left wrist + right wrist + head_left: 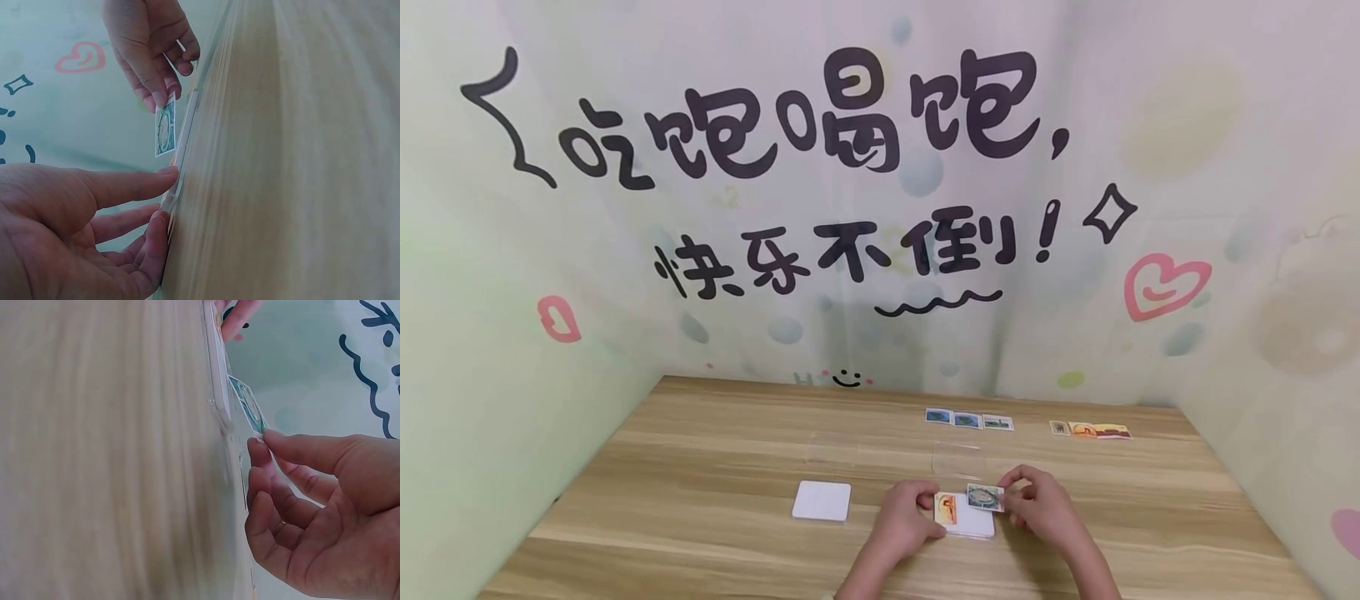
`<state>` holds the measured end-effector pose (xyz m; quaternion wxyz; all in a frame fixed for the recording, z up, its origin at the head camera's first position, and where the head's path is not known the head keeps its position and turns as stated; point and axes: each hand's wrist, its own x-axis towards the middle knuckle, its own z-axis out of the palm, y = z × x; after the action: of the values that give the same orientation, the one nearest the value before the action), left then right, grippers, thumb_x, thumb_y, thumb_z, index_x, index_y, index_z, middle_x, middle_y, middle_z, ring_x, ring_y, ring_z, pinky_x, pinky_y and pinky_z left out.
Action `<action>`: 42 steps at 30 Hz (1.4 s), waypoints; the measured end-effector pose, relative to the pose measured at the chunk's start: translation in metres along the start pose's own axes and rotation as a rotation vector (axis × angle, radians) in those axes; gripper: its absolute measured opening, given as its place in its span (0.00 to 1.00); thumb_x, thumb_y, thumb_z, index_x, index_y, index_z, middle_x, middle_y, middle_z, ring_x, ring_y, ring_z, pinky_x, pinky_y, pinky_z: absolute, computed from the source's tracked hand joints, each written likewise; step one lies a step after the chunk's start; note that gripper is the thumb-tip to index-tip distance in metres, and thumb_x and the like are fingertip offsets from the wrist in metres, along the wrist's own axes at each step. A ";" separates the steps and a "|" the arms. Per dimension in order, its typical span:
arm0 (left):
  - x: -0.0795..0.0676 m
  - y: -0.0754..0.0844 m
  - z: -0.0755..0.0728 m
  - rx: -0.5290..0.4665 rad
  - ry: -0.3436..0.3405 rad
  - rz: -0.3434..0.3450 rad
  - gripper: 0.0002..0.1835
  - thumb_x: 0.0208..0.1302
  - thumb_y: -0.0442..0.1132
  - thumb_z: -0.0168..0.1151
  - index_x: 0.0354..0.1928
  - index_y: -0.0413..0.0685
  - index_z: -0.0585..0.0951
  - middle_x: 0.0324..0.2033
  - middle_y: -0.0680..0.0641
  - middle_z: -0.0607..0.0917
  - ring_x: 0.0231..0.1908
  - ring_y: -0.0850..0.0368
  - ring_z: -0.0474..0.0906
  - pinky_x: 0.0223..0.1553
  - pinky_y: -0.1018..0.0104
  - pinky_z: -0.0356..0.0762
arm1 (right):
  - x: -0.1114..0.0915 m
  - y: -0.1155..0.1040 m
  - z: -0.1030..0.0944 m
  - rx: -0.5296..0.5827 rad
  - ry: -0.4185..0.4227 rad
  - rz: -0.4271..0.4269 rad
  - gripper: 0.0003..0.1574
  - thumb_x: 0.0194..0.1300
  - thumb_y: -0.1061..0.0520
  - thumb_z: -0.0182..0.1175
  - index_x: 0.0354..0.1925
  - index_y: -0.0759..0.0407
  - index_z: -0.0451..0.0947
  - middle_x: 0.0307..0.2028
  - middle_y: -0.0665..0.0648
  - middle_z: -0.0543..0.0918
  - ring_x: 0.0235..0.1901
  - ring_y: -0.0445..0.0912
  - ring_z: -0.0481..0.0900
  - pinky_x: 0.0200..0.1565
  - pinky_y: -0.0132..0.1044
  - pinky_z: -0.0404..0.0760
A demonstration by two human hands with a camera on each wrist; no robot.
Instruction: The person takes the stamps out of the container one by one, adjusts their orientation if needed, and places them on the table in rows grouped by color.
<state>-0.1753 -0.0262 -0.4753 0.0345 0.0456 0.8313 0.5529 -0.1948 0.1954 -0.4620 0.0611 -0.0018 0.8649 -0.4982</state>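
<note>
In the head view, a white square box [973,523] lies on the table with an orange stamp [947,508] on its left part. My left hand [910,521] grips the box's left edge, thumb and fingertips at the side, as the left wrist view also shows. My right hand [1037,504] pinches a green-blue stamp [984,497] with a pale oval design by its right end. In the right wrist view that stamp [249,407] is tilted over the box's top; whether its far edge touches is hard to tell.
A second white square box [822,502] lies to the left. Two clear plastic lids [832,450] lie behind the boxes. At the back right are a row of stamps [967,420] and another group of stamps [1101,431]. A printed cloth [850,350] hangs behind the table.
</note>
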 end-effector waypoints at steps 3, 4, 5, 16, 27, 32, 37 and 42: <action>0.000 0.000 0.000 -0.001 -0.001 -0.009 0.27 0.45 0.18 0.77 0.53 0.30 0.85 0.33 0.48 0.78 0.36 0.55 0.71 0.37 0.66 0.73 | 0.000 -0.001 -0.001 0.009 -0.006 -0.016 0.04 0.69 0.69 0.64 0.42 0.66 0.80 0.20 0.55 0.77 0.20 0.46 0.73 0.23 0.33 0.71; 0.000 0.000 0.000 0.000 -0.001 -0.008 0.27 0.45 0.18 0.77 0.53 0.29 0.85 0.33 0.48 0.78 0.36 0.55 0.71 0.37 0.66 0.74 | 0.000 -0.001 -0.001 0.013 -0.008 -0.024 0.04 0.69 0.69 0.64 0.42 0.66 0.80 0.19 0.55 0.77 0.20 0.46 0.73 0.23 0.33 0.70; 0.001 0.000 0.000 0.001 -0.001 -0.010 0.27 0.45 0.18 0.77 0.53 0.29 0.85 0.33 0.48 0.79 0.36 0.55 0.71 0.37 0.66 0.74 | 0.000 -0.001 -0.002 0.017 -0.010 -0.033 0.04 0.69 0.69 0.64 0.42 0.66 0.80 0.19 0.55 0.77 0.20 0.45 0.72 0.22 0.33 0.70; 0.001 0.000 0.000 0.002 0.005 0.003 0.27 0.44 0.17 0.77 0.52 0.29 0.85 0.32 0.48 0.79 0.36 0.55 0.71 0.38 0.66 0.74 | 0.003 0.002 -0.006 -0.003 0.012 -0.052 0.04 0.69 0.69 0.62 0.42 0.67 0.80 0.20 0.54 0.79 0.20 0.45 0.74 0.23 0.32 0.70; 0.001 0.001 0.000 0.002 0.004 -0.005 0.27 0.45 0.18 0.77 0.52 0.29 0.85 0.33 0.48 0.78 0.36 0.55 0.71 0.38 0.66 0.73 | 0.004 -0.005 -0.011 -0.014 0.038 -0.021 0.04 0.71 0.69 0.62 0.44 0.67 0.80 0.24 0.57 0.82 0.24 0.48 0.76 0.26 0.34 0.72; 0.001 0.000 0.000 0.004 0.005 0.000 0.27 0.45 0.18 0.77 0.52 0.29 0.85 0.33 0.48 0.78 0.36 0.55 0.71 0.37 0.66 0.74 | 0.006 -0.005 -0.012 -0.024 0.043 -0.030 0.04 0.71 0.68 0.62 0.44 0.67 0.80 0.24 0.56 0.82 0.24 0.48 0.76 0.26 0.34 0.72; 0.001 0.000 0.000 0.005 0.007 0.010 0.27 0.44 0.17 0.77 0.52 0.29 0.85 0.32 0.48 0.78 0.36 0.55 0.71 0.38 0.66 0.74 | 0.007 -0.005 -0.013 -0.016 0.042 -0.053 0.04 0.70 0.68 0.63 0.44 0.67 0.81 0.24 0.57 0.82 0.23 0.48 0.76 0.25 0.33 0.72; 0.001 0.000 0.000 -0.005 0.004 -0.004 0.27 0.44 0.17 0.77 0.52 0.29 0.85 0.32 0.48 0.79 0.35 0.55 0.71 0.37 0.66 0.74 | 0.007 -0.009 -0.012 -0.014 0.043 -0.063 0.05 0.70 0.68 0.64 0.44 0.67 0.81 0.24 0.57 0.83 0.22 0.47 0.77 0.25 0.33 0.73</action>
<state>-0.1758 -0.0261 -0.4759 0.0342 0.0428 0.8302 0.5548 -0.2037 0.2010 -0.4493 0.0266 -0.0186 0.8690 -0.4938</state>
